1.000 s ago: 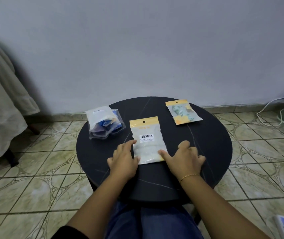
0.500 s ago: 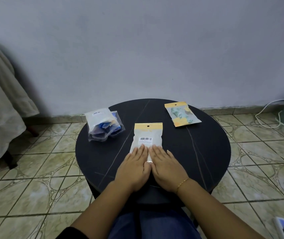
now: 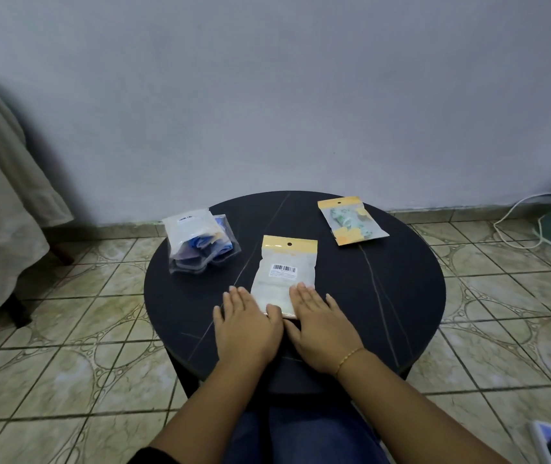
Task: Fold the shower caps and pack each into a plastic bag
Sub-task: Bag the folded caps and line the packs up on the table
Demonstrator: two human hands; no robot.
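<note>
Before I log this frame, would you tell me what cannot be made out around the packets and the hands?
Head view only:
- Barcode label on the middle packet: print too small to read.
- That packet's near edge: covered by the left hand and right hand.
- Blue bundle: how many caps it holds, blurred behind plastic.
- Far packet: contents show only as a pattern.

A yellow-topped barcode bag lies flat mid-table, a similar bag with a green-patterned cap far right, clear bags of blue caps left.
</note>
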